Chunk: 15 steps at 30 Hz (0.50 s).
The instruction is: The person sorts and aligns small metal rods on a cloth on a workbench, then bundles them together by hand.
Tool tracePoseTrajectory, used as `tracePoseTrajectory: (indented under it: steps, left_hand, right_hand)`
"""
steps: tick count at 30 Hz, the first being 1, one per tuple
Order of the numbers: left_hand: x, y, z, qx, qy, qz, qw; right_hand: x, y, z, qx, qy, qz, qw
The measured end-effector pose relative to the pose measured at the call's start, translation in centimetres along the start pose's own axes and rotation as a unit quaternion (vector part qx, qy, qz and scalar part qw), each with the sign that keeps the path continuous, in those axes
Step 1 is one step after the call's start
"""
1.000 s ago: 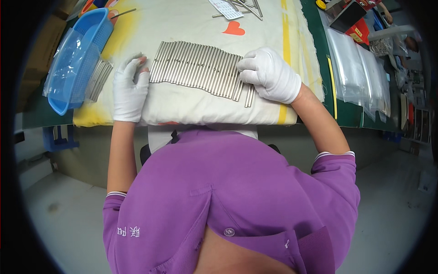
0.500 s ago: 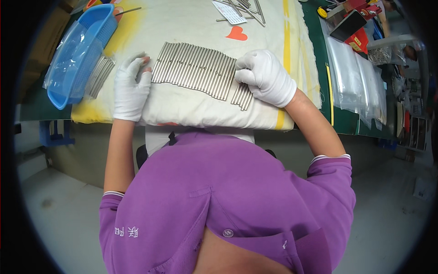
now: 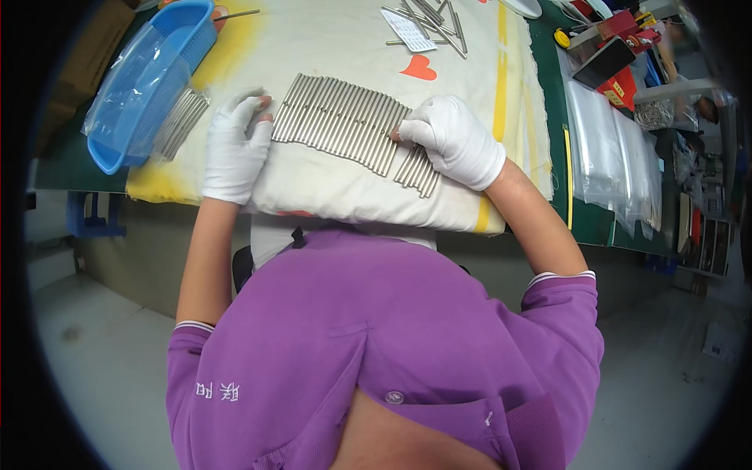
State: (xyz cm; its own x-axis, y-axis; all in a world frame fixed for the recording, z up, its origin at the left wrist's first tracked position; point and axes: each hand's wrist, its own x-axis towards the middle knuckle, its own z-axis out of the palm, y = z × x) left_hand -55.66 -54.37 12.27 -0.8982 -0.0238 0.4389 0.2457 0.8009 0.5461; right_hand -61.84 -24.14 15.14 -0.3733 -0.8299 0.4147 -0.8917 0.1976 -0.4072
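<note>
Many slim metal rods [image 3: 337,125] lie side by side in a slanted row on the white cloth. A smaller group of the same rods [image 3: 417,174] lies apart at the row's right end, partly hidden under my right hand [image 3: 456,142]. That white-gloved hand has its fingers curled, and its bare thumb tip touches the end of the row. Whatever its fingers pinch is hidden. My left hand [image 3: 237,149], also gloved with bare fingertips, rests beside the row's left end. Its thumb and fingers are apart and hold nothing.
A blue plastic basket [image 3: 117,149] with a clear bag stands at the left, beside another batch of rods [image 3: 185,123]. Loose rods [image 3: 453,27] and a paper slip [image 3: 409,30] lie at the back. Clear plastic bags [image 3: 611,149] lie on the green table at right.
The view has shifted slightly. Against the cloth, my right hand has moved left and its thumb now reaches the long row. The small group looks wider, the row shorter. My left hand stays in place.
</note>
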Motion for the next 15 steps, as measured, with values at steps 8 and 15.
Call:
tracePoseTrajectory:
  steps: [8,15]
  left_hand:
    - [0.0,-0.2,0.0,-0.009,0.001,-0.006,1.0]
    - [-0.1,-0.3,0.0,-0.006,0.007,-0.005,1.0]
  right_hand:
    - [1.0,-0.3,-0.6,-0.106,-0.025,-0.042,0.993]
    - [2.1,0.1,-0.2,-0.092,-0.065,-0.077,0.991]
